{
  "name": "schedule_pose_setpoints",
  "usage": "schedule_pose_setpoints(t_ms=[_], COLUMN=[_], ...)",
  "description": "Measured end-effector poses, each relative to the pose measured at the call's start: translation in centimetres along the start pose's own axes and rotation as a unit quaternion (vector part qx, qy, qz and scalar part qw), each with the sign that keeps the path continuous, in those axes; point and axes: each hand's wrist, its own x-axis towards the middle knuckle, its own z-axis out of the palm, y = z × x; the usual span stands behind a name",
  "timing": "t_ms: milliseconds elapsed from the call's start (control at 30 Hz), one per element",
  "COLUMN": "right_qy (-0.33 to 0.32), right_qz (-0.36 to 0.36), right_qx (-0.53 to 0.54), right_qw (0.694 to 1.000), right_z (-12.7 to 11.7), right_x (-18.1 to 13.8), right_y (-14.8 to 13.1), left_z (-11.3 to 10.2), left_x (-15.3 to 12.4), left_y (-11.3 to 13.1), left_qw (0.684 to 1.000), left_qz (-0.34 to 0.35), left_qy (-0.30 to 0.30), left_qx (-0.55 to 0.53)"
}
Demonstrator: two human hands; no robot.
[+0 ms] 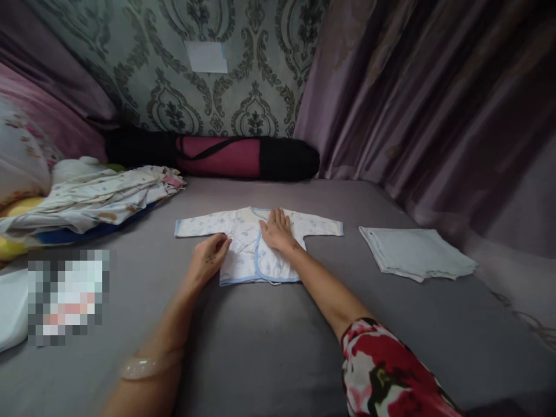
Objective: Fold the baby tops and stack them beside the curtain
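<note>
A small white baby shirt (243, 255) with blue trim and a faint blue print lies spread on the grey sheet, both sleeves stretched out sideways. My right hand (277, 230) rests flat on its upper front, right of the centre, with fingers extended. At the shirt's left side, just below the sleeve, my left hand (211, 255) has its fingers curled and pinched together at the edge of the fabric. The fingertips partly hide what they grip there.
A folded pale grey cloth (417, 252) lies to the right. Crumpled printed fabric (108, 194) is heaped at the left, with a blurred-out item (72, 295) nearer me. Along the wall lies a long black and maroon bag (226, 156). Purple curtains (391, 87) hang at the right.
</note>
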Motion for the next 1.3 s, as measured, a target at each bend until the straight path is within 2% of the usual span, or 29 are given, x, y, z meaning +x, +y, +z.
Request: schedule_pose_setpoints(t_ms=[167, 267, 400, 433, 500, 600, 700, 800, 867, 933, 1000, 1067, 1133, 1300], right_qy=[0.007, 0.001, -0.043, -0.032, -0.005, 0.006, -0.009, -0.037, -0.001, 0.051, 0.026, -0.048, -0.100, -0.120], right_qz=[-0.071, -0.081, -0.089, -0.091, -0.101, -0.107, -0.126, -0.124, -0.094, -0.031, 0.033, 0.066, 0.071, 0.071], right_qx=[0.006, 0.020, 0.065, 0.065, 0.045, -0.001, -0.026, 0.019, 0.074, 0.101, 0.086, 0.058, 0.034, -0.006], right_qw=[0.997, 0.997, 0.993, 0.993, 0.994, 0.994, 0.992, 0.991, 0.993, 0.993, 0.995, 0.995, 0.992, 0.990], right_z=[1.5, 2.0, -0.1, -0.8, -1.6, -1.1, -0.1, -0.9, -2.7, -4.5, -5.7, -6.1, -6.0, -5.6], right_x=[-4.4, -5.3, -5.2, -5.4, -6.1, -7.6, -8.5, -7.9, -7.4, -7.5, -8.6, -10.2, -11.8, -13.2], right_y=[-2.3, -2.8, -1.0, -0.1, 1.8, 4.2, 5.2, 5.9, 7.0, 8.6, 10.1, 10.7, 10.4, 8.6], left_z=[0.3, 0.6, 0.9, 1.1, 1.5, 2.9, 4.5, 4.4, 2.9, 0.8, -1.2, -2.5, -2.9, -2.2], left_x=[0.0, 0.1, 0.2, 0.1, -0.3, -1.2, -2.1, -2.5, -2.6, -2.9, -3.5, -4.2, -4.8, -5.4], left_y=[-0.1, 0.0, 0.2, 0.3, 0.9, 2.1, 3.1, 3.4, 3.0, 2.2, 1.1, 0.1, -0.5, 0.5], left_qw=[1.000, 0.999, 0.995, 0.993, 0.987, 0.970, 0.953, 0.948, 0.961, 0.981, 0.986, 0.980, 0.975, 0.974], left_qz=[0.011, 0.028, 0.084, 0.107, 0.160, 0.215, 0.218, 0.214, 0.200, 0.143, 0.057, -0.010, -0.047, -0.089], left_qy=[0.016, 0.029, 0.047, 0.041, 0.002, -0.088, -0.162, -0.183, -0.145, -0.071, -0.028, -0.062, -0.107, -0.151], left_qx=[0.008, 0.025, 0.029, 0.028, 0.035, 0.073, 0.136, 0.149, 0.122, 0.110, 0.153, 0.188, 0.189, 0.147])
